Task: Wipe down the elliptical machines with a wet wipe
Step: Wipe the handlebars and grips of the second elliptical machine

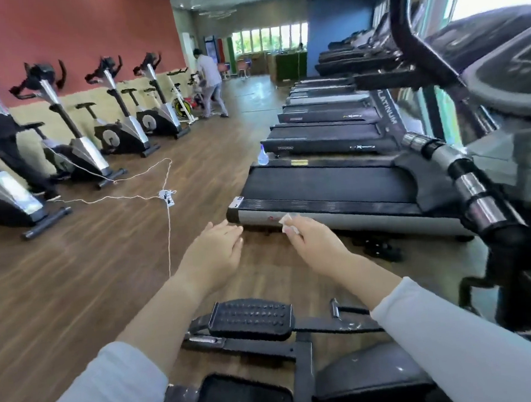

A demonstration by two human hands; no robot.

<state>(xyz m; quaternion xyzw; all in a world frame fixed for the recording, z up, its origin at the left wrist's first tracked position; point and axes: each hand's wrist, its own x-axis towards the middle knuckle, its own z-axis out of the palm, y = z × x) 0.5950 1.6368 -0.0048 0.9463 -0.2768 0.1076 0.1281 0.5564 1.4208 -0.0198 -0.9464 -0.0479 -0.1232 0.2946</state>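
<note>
- The left grip [214, 250], a bare hand, reaches forward palm down with its fingers straight and together; it is released and holds nothing.
- The right grip [315, 244], also a bare hand, is clenched on a small crumpled wet wipe [288, 221], pinched at the fingertips.
- The wipe is at the far end of the right grip, in line with the grey side rail of the nearest treadmill [319, 182]. Whether it touches the rail cannot be told.
- Below both forearms is the elliptical machine, its studded black pedal [251, 318] between the two arms and a second pedal [245, 397] at the bottom edge.
- Both arms wear pale sleeves pushed up from the wrists.
- A clear spray bottle [262, 156] stands at the far rear corner of the nearest treadmill.
- More treadmills run in a row behind it.
- Exercise bikes [119, 116] line the red wall on the left.
- A white cord [169, 237] trails across the wooden floor [76, 274].
- A person [210, 83] bends over a bike in the distance.
</note>
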